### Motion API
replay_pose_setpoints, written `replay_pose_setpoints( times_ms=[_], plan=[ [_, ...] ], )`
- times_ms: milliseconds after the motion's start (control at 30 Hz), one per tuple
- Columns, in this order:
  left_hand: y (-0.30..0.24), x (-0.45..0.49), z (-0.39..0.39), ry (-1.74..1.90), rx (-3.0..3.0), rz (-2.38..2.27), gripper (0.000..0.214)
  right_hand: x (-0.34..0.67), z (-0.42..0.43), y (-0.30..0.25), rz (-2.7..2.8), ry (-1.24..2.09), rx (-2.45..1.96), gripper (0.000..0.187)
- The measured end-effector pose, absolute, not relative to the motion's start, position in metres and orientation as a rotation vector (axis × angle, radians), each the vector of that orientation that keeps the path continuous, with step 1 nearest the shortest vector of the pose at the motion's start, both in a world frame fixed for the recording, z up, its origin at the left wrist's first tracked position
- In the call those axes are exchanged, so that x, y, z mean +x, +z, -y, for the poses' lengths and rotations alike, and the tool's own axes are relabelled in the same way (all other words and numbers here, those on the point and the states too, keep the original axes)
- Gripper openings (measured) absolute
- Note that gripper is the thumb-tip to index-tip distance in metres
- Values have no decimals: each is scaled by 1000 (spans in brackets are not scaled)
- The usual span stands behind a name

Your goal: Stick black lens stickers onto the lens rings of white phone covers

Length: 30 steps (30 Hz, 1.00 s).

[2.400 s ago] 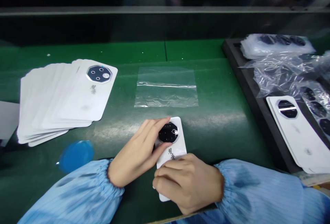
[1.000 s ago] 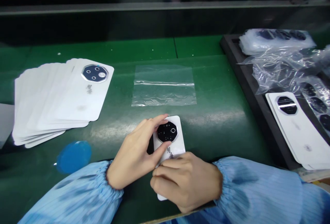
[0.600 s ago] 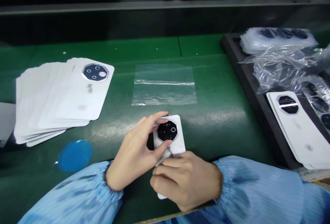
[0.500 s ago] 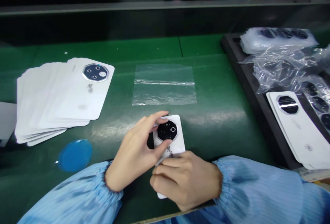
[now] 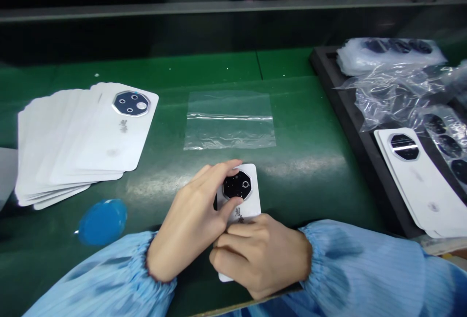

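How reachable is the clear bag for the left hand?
Likely yes: the clear bag lies flat on the green mat just beyond the left hand, with bare mat between. The hand is occupied, though, gripping the white back cover, and would need to let go.

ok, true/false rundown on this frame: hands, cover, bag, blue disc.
1. The left hand and right hand are both on one white back cover lying on the green mat. True.
2. The left thumb and forefinger sit either side of the cover's black camera module. True.
3. The clear bag lies on top of the left stack. False: it lies flat on the mat, apart from the stack.
4. The blue disc sits in the black tray. False: it is on the mat, by the left sleeve.
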State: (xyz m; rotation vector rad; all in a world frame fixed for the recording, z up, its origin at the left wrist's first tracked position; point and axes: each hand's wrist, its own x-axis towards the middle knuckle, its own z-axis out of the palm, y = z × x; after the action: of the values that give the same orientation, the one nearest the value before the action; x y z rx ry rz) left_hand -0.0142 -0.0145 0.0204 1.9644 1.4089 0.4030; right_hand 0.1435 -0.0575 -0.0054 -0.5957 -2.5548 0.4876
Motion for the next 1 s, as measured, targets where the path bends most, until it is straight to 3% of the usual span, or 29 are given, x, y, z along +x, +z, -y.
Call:
replay_pose_setpoints(
  times_ms=[600,767,1000],
  plan=[
    [18,-16,19,408,2105,-1367,70,141,57,-4,2554,473,-602,14],
    [17,-19,19,403,2147,-1321,68,149,53,6,2225,484,-542,25],
    [15,-22,20,434,2164,-1232,62,177,24,7,2289,548,-804,16]
  ],
)
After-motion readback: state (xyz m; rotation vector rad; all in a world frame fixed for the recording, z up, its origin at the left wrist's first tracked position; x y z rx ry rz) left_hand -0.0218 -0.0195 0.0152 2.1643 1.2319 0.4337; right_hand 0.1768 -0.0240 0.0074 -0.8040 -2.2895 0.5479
